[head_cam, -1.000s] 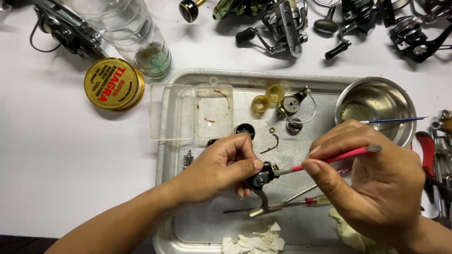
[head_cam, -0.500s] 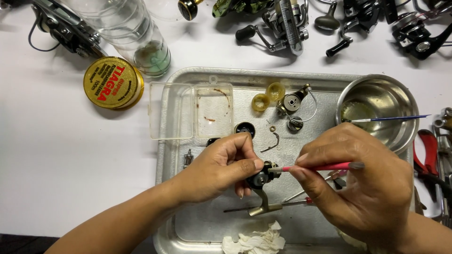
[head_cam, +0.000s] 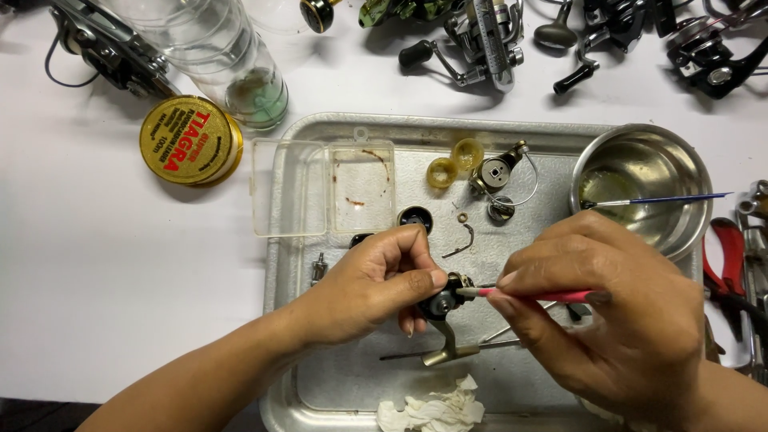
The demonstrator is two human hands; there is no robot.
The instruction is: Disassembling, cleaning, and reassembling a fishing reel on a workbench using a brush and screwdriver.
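Now our right hand has slid in, pinching the red brush closer to its tip against the reel body, which our left hand pinches over the tray's middle.

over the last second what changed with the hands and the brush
The right hand slid left along the red brush, so less handle shows behind it, and brought the tip onto the reel part. The left hand kept its pinch on that part. The tray, bowl and yellow tin stayed put.
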